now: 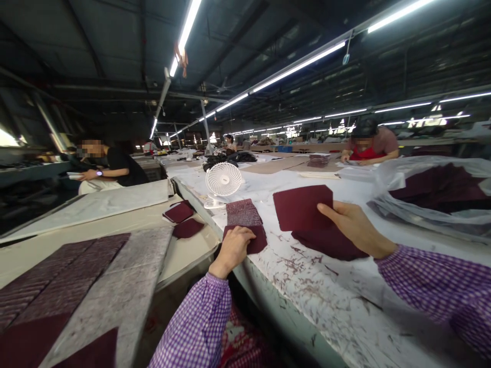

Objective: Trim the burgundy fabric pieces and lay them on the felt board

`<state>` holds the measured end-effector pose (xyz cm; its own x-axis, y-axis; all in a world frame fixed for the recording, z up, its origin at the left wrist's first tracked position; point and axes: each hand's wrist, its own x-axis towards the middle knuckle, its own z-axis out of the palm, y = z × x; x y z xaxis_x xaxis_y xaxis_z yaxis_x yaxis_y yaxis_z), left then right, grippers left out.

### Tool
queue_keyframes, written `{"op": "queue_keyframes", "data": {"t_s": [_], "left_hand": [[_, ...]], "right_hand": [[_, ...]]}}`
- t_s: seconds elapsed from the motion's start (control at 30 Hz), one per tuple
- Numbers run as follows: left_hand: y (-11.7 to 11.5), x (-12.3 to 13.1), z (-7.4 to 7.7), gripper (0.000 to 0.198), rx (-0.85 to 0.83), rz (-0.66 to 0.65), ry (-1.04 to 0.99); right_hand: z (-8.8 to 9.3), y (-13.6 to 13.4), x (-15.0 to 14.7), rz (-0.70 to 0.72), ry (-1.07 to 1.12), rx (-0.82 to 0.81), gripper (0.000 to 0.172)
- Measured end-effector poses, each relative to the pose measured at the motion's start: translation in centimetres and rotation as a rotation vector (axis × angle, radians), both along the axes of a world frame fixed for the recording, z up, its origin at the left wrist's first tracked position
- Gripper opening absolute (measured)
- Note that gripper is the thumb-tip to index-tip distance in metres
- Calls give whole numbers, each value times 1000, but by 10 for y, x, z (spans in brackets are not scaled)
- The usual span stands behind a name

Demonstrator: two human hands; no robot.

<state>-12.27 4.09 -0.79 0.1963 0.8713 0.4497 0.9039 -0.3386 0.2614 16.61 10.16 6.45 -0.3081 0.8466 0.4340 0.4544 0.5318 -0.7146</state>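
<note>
My right hand (355, 225) is closed on a square maroon fabric piece (301, 207), held lifted above a pile of like maroon pieces (328, 243) on the white worktable (326, 291). My left hand (233, 245) rests with fingers curled on a maroon piece (258, 240) at the table's near edge. Just behind that piece lies a stack of greyish-maroon pieces (243, 212). Both my sleeves are purple checked.
A small white fan (223, 180) stands behind the stack. A clear plastic bag of maroon fabric (437, 191) lies at the right. To the left, a lower table (95, 240) carries rows of fabric pieces (69, 276). Other people work at tables behind.
</note>
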Motion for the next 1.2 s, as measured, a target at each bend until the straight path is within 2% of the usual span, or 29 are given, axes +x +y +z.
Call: {"op": "queue_keyframes", "data": {"t_s": [0.03,0.1,0.2,0.27,0.33,0.4,0.47,0.57,0.63,0.73,0.83,0.9,0.97,1.03,1.1,1.2], "left_hand": [[-1,1,2,28,23,17,-3],[-5,6,8,25,75,49,-92],[-14,18,17,26,9,9,-340],[-21,29,21,33,-77,-55,-386],[-26,41,21,32,-120,-78,-299],[-28,51,18,27,-141,-58,-194],[-28,59,15,21,-163,-22,-138],[-27,67,13,8,-175,-3,-131],[-28,69,12,4,-166,-40,-153],[-31,70,9,9,-124,-110,-202],[-33,69,7,10,-113,-145,-251],[-32,70,9,11,-144,-145,-322],[-29,73,12,22,-185,-124,-381],[-24,78,15,27,-204,-93,-370],[-19,83,15,21,-196,-66,-290],[-15,89,11,19,-158,-54,-196]], "right_hand": [[3,-7,-2,3,-90,65,42],[6,-26,-10,106,-286,192,37],[7,-56,-24,464,-530,270,31],[9,-71,-29,660,-647,249,31],[13,-77,-29,828,-713,153,29],[17,-73,-25,905,-698,15,30],[17,-61,-20,821,-662,-52,30],[4,-38,-17,546,-631,70,25],[-8,-27,-17,479,-613,114,29],[-21,-21,-20,521,-546,1,38],[-26,-20,-22,529,-460,-114,36],[-28,-18,-22,522,-443,-152,33],[-29,-14,-21,547,-410,-213,33],[-29,-10,-19,592,-384,-280,34],[-27,-6,-15,601,-418,-274,34],[-21,-1,-8,566,-526,-115,29]]}}
